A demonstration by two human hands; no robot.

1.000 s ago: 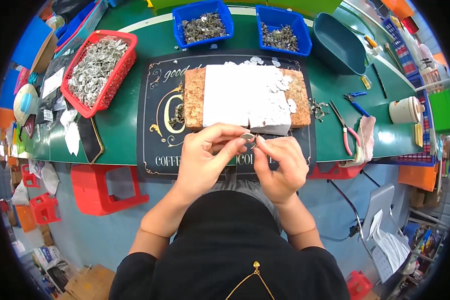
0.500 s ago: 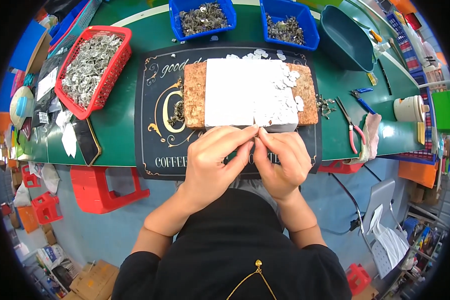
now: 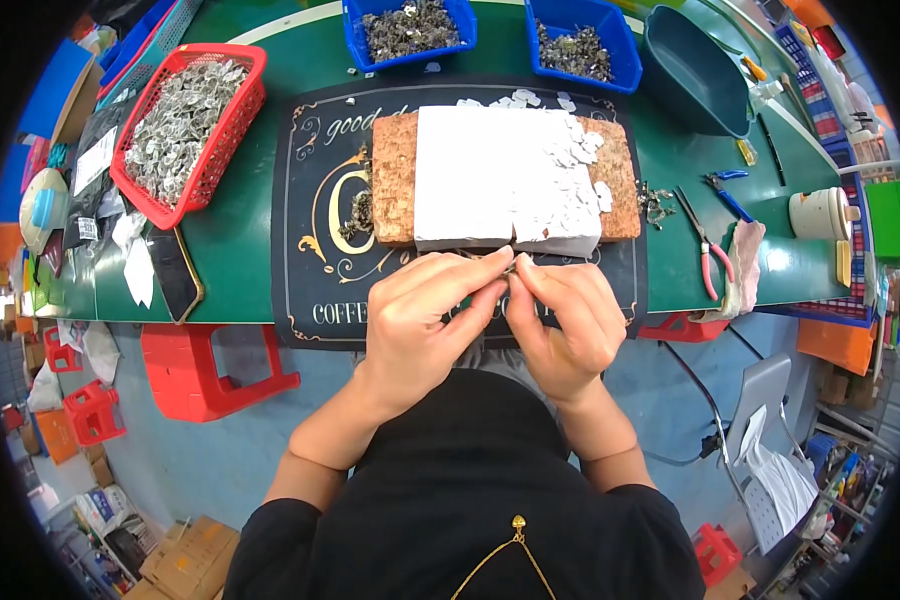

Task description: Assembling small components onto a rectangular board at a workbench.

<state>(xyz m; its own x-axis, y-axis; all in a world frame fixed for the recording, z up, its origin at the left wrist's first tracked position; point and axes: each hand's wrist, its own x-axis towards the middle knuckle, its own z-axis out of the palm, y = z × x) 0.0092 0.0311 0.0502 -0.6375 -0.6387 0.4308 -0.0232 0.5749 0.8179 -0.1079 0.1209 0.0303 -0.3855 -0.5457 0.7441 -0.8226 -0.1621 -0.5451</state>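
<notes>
My left hand (image 3: 420,315) and my right hand (image 3: 567,325) meet in front of the white block (image 3: 465,175), thumbs and forefingers pinched together. Between the fingertips is a tiny dark piece, too small to name. The white block rests on a brown cork-like slab (image 3: 395,180) that shows at both ends. Small white flat pieces (image 3: 570,190) lie scattered over the block's right side, and more (image 3: 520,98) lie behind it. A dark printed mat (image 3: 305,220) is under the slab. Little metal parts (image 3: 358,215) are heaped beside the slab's left end.
Two blue bins (image 3: 470,35) of small metal parts stand at the back, beside a dark green tub (image 3: 695,75). A red basket (image 3: 245,125) of clear and metallic pieces is at the left. Pink-handled pliers (image 3: 713,262), blue cutters (image 3: 732,195) and a cloth (image 3: 745,255) lie right.
Both hands stay pinched together at nearly the same spot. The table and its things sit slightly higher in the picture, leaving a small gap between my fingertips and the white block.
</notes>
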